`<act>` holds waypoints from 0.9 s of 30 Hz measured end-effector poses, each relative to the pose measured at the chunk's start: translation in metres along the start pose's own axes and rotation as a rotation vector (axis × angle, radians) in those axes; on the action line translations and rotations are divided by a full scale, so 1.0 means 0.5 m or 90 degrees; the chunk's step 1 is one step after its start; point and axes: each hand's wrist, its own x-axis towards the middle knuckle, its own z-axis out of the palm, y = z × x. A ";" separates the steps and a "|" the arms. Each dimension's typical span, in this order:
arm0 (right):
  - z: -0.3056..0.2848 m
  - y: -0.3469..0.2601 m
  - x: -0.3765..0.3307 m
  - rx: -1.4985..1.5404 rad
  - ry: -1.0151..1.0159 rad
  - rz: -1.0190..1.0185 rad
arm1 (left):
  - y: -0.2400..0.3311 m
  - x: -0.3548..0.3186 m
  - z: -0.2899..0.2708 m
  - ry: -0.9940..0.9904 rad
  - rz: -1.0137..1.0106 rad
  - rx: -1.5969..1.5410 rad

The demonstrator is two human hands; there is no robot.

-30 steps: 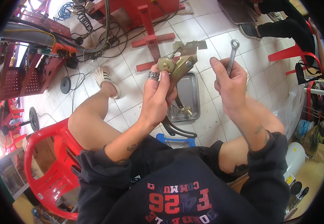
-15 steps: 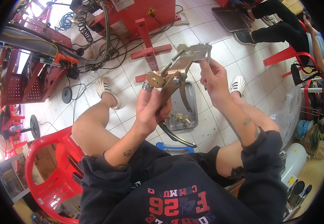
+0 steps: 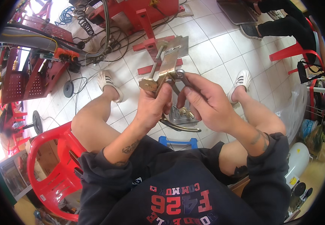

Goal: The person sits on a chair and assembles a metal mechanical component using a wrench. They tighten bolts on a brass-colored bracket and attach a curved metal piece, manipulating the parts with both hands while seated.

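Note:
Up in front of me I hold a brass-coloured metal bracket assembly (image 3: 169, 63) with a flat plate at its far end and a long threaded rod along one side. My left hand (image 3: 150, 106) is closed around its near end, thumb on top, just below a hex-shaped piece. In my right hand (image 3: 212, 101) is a grey wrench (image 3: 181, 74), pinched between thumb and fingers. Its ring end lies at the bracket's side by a bolt; whether it sits fully over the head I cannot tell. A curved black lever (image 3: 179, 126) sticks out below my left hand.
Below my hands a metal tray (image 3: 177, 120) on the tiled floor holds brass-coloured fittings (image 3: 185, 111). A small blue stool (image 3: 177, 143) stands nearer. A red stand (image 3: 146, 28), machine and cables lie ahead. Red chair (image 3: 53, 176) at left; another person sits at far right.
My right hand has brought the wrench from the assembly's far end back to the bolt near my left hand. The assembly has shifted slightly left and turned.

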 end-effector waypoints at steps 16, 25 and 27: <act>-0.010 -0.009 -0.012 0.063 -0.038 0.056 | -0.012 0.000 0.031 0.047 -0.035 0.055; -0.076 -0.048 -0.015 -0.252 -0.137 -0.091 | -0.005 -0.040 -0.035 -0.241 -0.039 -0.079; -0.070 -0.063 -0.018 -0.281 -0.172 -0.110 | 0.004 -0.058 -0.041 -0.281 0.025 -0.034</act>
